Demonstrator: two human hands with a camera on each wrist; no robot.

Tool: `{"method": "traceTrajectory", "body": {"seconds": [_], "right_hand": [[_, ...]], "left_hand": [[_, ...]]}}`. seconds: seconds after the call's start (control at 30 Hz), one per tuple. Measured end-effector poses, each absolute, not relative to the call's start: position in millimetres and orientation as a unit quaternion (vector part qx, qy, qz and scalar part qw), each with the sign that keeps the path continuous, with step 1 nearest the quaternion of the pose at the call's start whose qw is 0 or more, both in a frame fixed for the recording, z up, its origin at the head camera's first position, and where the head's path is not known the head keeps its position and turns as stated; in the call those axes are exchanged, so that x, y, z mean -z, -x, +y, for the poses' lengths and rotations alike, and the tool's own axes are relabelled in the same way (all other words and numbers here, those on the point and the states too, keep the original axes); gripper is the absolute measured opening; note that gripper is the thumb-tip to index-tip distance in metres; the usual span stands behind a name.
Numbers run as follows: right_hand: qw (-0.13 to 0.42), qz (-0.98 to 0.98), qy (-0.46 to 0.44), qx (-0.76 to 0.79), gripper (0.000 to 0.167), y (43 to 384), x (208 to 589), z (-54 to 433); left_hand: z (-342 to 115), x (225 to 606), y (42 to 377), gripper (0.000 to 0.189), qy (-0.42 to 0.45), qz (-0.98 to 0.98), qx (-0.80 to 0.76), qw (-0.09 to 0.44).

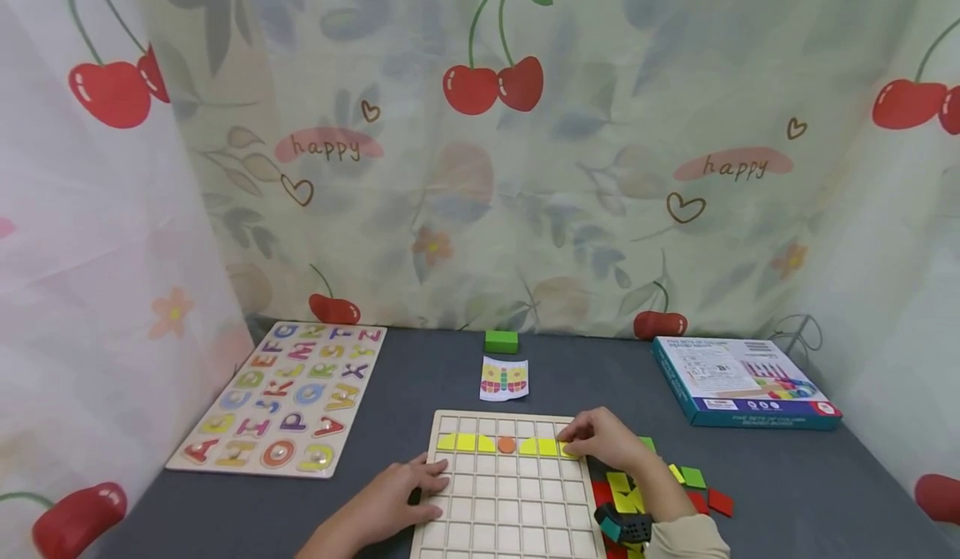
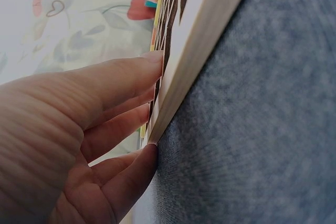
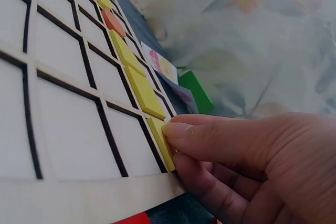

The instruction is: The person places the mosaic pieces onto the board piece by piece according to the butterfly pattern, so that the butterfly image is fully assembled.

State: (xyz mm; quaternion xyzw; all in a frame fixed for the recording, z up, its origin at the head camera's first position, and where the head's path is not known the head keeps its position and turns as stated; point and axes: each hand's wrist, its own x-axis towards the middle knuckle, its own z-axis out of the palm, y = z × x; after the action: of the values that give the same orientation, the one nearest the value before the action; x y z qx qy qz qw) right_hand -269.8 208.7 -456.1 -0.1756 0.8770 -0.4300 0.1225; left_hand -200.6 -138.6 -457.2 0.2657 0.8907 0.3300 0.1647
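A wooden grid board [image 1: 486, 510] lies on the table. In its second row from the far edge sit several yellow tiles [image 1: 466, 442] and an orange round piece [image 1: 507, 445] in the middle cell. My right hand [image 1: 606, 441] is at that row's right end, thumb and finger pinching a yellow tile [image 3: 156, 136] at the last cell. Along the board's left edge rests my left hand [image 1: 401, 496], its fairly straight fingers touching the rim and top face, as the left wrist view also shows. Beyond the board stands a card [image 1: 504, 378] with a butterfly pattern.
Loose yellow, green and red tiles [image 1: 721, 503] lie right of the board, partly under my right forearm. A green block [image 1: 501, 341] sits behind the card. An alphabet puzzle board [image 1: 300, 401] is at left, a flat box [image 1: 742, 380] at right. A printed curtain surrounds the table.
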Motion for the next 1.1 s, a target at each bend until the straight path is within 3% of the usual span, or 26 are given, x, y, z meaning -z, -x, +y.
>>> {"method": "traceTrajectory", "body": {"seconds": [0.23, 0.67, 0.93, 1.1], "right_hand": [[0.110, 0.885, 0.153, 0.425, 0.015, 265.6, 460.0, 212.1], [0.109, 0.865, 0.109, 0.477, 0.033, 244.4, 443.3, 242.3], [0.171, 0.869, 0.133, 0.445, 0.029, 232.2, 446.9, 260.1], [0.177, 0.883, 0.093, 0.426, 0.028, 224.7, 451.3, 266.1]], "left_hand": [[-137.5, 459.1, 199.5, 0.043, -0.268, 0.890, -0.329, 0.165], [-138.5, 456.9, 199.2, 0.044, -0.265, 0.890, -0.332, 0.164], [-138.8, 457.2, 199.5, 0.043, -0.265, 0.894, -0.323, 0.160], [-139.0, 457.6, 199.6, 0.043, -0.273, 0.893, -0.323, 0.153]]}}
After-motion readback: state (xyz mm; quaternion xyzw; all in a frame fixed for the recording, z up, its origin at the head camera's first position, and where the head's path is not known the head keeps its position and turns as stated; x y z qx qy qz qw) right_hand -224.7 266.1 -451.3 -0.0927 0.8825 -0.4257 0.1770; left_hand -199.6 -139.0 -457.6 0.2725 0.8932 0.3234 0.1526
